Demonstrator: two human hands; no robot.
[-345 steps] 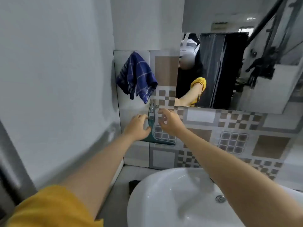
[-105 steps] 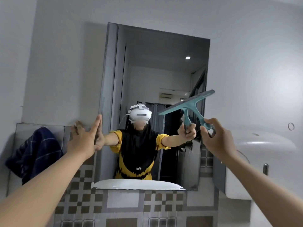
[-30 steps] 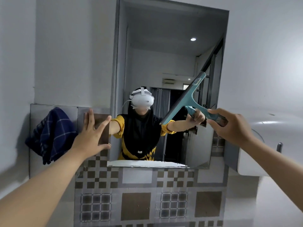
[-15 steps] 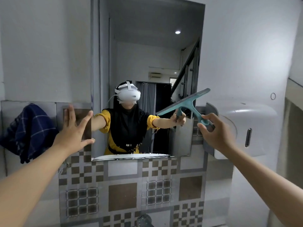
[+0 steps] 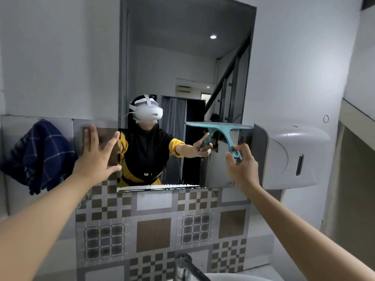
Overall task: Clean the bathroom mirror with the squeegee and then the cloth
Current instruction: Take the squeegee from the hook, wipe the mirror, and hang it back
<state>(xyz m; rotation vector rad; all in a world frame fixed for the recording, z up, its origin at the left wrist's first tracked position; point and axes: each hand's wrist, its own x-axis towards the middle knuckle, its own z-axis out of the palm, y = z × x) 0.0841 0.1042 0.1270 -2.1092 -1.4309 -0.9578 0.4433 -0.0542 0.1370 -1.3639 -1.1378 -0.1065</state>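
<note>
The tall bathroom mirror (image 5: 182,63) hangs on the wall ahead, above patterned tiles. My right hand (image 5: 242,168) grips the handle of the teal squeegee (image 5: 221,128), whose blade lies level against the lower right part of the glass. My left hand (image 5: 97,157) is spread flat on the wall tile at the mirror's lower left edge. A dark blue checked cloth (image 5: 40,157) hangs on the wall at the far left, away from both hands.
A white paper dispenser (image 5: 290,157) is mounted just right of the mirror, close to the squeegee. The chrome tap (image 5: 187,266) and the white sink rim (image 5: 233,277) show at the bottom. A ledge (image 5: 357,116) juts out at the right.
The squeegee has turned from a tilt to level and has come lower on the right side of the glass. My left hand stays pressed on the tile.
</note>
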